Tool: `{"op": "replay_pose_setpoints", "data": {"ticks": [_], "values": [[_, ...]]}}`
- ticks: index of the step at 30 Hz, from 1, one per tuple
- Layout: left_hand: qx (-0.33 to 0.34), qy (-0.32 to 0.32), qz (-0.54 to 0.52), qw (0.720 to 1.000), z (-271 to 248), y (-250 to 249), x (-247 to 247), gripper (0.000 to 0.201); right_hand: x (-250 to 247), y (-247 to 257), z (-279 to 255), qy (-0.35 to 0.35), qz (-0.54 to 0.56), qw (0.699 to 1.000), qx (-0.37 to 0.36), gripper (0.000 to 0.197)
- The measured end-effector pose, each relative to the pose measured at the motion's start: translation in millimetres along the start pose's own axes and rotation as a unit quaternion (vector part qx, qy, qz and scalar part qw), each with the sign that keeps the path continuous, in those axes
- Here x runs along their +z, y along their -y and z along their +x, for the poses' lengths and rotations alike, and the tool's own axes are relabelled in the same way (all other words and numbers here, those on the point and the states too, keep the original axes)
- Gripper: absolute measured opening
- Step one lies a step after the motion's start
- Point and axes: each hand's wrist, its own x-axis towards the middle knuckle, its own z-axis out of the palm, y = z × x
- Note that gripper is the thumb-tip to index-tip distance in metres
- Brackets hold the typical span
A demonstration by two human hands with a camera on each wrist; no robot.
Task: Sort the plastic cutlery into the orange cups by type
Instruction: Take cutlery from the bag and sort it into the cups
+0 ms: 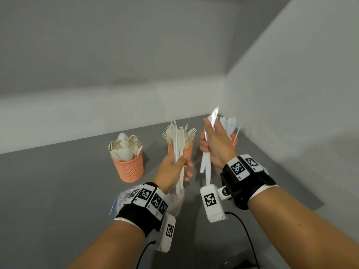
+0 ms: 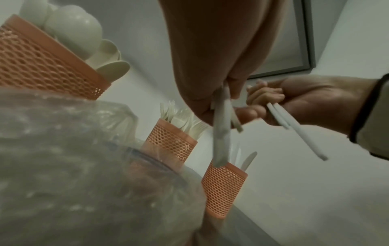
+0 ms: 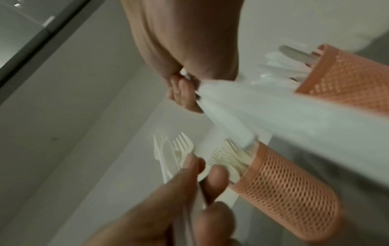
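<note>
Three orange mesh cups stand on the grey table. The left cup (image 1: 129, 168) holds spoons, the middle cup (image 1: 188, 150) holds forks, and the right cup (image 1: 234, 140), mostly hidden behind my right hand, holds knives. My left hand (image 1: 183, 164) grips a mixed bundle of white cutlery (image 1: 179, 144) upright in front of the fork cup; forks (image 3: 183, 146) show at its top. My right hand (image 1: 208, 136) grips a few white knives (image 1: 206, 164) by the middle, close beside the knife cup (image 2: 223, 188). The two hands are a short gap apart.
A clear plastic zip bag (image 1: 175, 202) lies on the table under my left wrist and fills the lower left wrist view (image 2: 84, 166). Pale walls close the table at the back and right, forming a corner behind the knife cup.
</note>
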Motion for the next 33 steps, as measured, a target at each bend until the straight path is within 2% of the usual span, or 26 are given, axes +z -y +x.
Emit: {"op": "replay_pose_setpoints", "data": {"ticks": [3,5,6,7,10,13,15,17,19,23,26,29,31,33], "values": [[0.039,0.003,0.015,0.999,2.7,-2.5,7.9,0.022,4.0,-2.8,-4.2,0.071,-0.177,0.981,-0.015,0.016],[0.043,0.010,0.009,0.999,6.1,-3.3,12.7,0.031,6.9,-11.8,-4.7,0.081,-0.249,0.965,-0.020,0.022],[0.036,0.018,0.005,0.999,8.0,-4.0,14.4,0.035,7.0,-14.5,-3.8,0.077,-0.260,0.962,-0.020,0.016],[0.031,0.030,-0.001,0.999,9.2,-5.0,15.5,0.035,6.8,-13.2,-3.9,0.074,-0.258,0.963,-0.011,0.006],[0.015,0.053,-0.029,0.998,11.4,-6.8,16.6,0.016,-0.6,-8.5,-0.2,0.061,-0.182,0.980,0.051,0.025],[-0.007,0.031,-0.060,0.998,15.2,-5.5,16.0,0.030,-6.2,-8.6,3.4,0.068,-0.137,0.985,0.082,0.022],[-0.006,0.015,-0.042,0.999,17.0,-5.2,14.7,0.030,-10.7,-7.5,7.6,0.063,-0.106,0.990,0.072,0.021],[-0.011,-0.015,-0.041,0.999,18.0,-4.9,12.4,0.026,-19.3,2.7,12.7,0.021,-0.101,0.994,0.033,0.023],[-0.018,-0.027,-0.068,0.997,17.3,-5.7,8.9,0.025,-33.0,19.7,21.2,-0.047,-0.171,0.983,-0.044,0.024],[-0.013,-0.025,-0.093,0.995,14.6,-8.1,2.3,0.019,-63.6,53.7,40.1,-0.169,-0.271,0.923,-0.213,0.015],[-0.012,-0.022,-0.114,0.993,14.0,-9.8,1.5,0.017,-80.7,55.9,56.0,-0.209,-0.334,0.880,-0.265,0.011],[-0.014,-0.018,-0.121,0.992,11.7,-12.6,1.1,0.017,-93.6,33.2,71.4,-0.205,-0.379,0.875,-0.221,0.012],[-0.017,-0.011,-0.133,0.991,9.5,-15.6,1.2,0.017,-104.8,14.6,79.7,-0.183,-0.420,0.879,-0.132,0.021],[-0.020,-0.003,-0.141,0.990,8.1,-19.4,1.4,0.017,-112.4,1.8,83.4,-0.116,-0.470,0.874,-0.040,0.025]]}}
